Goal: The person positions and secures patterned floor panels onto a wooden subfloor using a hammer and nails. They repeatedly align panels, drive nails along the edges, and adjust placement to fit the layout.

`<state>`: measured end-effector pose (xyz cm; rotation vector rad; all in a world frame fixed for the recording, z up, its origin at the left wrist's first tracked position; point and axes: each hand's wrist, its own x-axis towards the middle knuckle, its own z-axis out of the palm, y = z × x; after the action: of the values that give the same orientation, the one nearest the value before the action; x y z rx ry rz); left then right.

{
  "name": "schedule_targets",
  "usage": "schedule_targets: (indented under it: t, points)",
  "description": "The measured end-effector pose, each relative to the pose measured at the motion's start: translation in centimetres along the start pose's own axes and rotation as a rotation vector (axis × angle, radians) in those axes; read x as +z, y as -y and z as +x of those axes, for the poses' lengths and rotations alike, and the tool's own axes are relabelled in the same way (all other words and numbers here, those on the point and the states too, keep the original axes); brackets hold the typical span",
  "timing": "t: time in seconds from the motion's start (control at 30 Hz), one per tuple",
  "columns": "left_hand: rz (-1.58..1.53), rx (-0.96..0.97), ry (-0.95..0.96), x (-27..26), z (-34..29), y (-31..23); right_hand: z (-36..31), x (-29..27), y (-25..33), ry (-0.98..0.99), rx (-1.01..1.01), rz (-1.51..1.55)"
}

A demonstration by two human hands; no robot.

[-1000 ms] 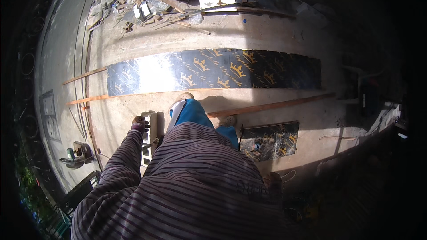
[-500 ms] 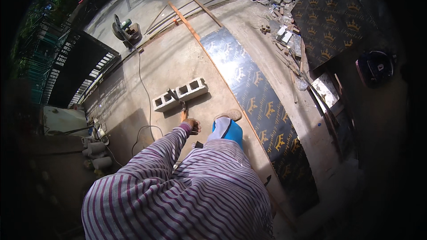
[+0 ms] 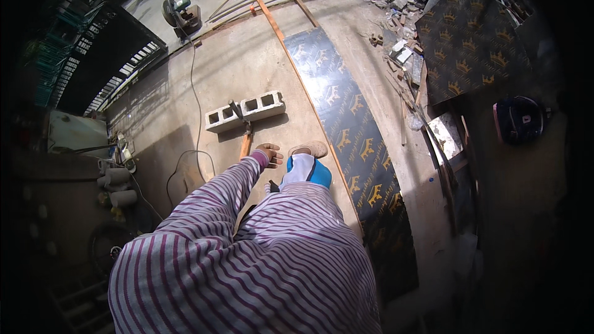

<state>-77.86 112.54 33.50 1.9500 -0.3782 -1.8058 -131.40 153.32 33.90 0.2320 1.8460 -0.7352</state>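
Observation:
My left hand (image 3: 270,155) hangs over the concrete floor beside my shoe (image 3: 317,147), fingers loosely apart, holding nothing. Just ahead lies a grey hollow concrete block (image 3: 263,106), its square cavities showing. Dark metal crosses the middle of the block, and an orange-brown wooden piece (image 3: 245,145) comes from there toward my wrist; the sleeve side hides its near end. To the right, a long dark plywood panel (image 3: 343,108) with gold crown prints lies flat, a thin wooden strip (image 3: 307,100) along its left edge. My right hand is out of sight.
A chop saw (image 3: 181,15) stands at the far left, its cable (image 3: 193,80) looping across the floor. Rubble (image 3: 402,6) and another printed panel (image 3: 473,40) are at the far right, above a dark bag (image 3: 521,120). Grey cylinders (image 3: 117,179) sit at the left.
My left hand has shifted slightly forward, its fingers spreading from a loose curl. The whole view has turned a little; the block and panel lie as before.

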Motion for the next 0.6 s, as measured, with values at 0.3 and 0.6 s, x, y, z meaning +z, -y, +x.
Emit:
schedule_targets:
  t: [0.3, 0.6]
  points:
    - [-0.173, -0.231, -0.070, -12.7, 3.5, 6.9, -1.2, -0.9, -2.4, -0.006, 0.017, 0.020]
    - [0.764, 0.118, -0.707, -27.0, 15.2, 2.4, -6.3, 5.3, -4.0, -0.100, -0.083, 0.084]
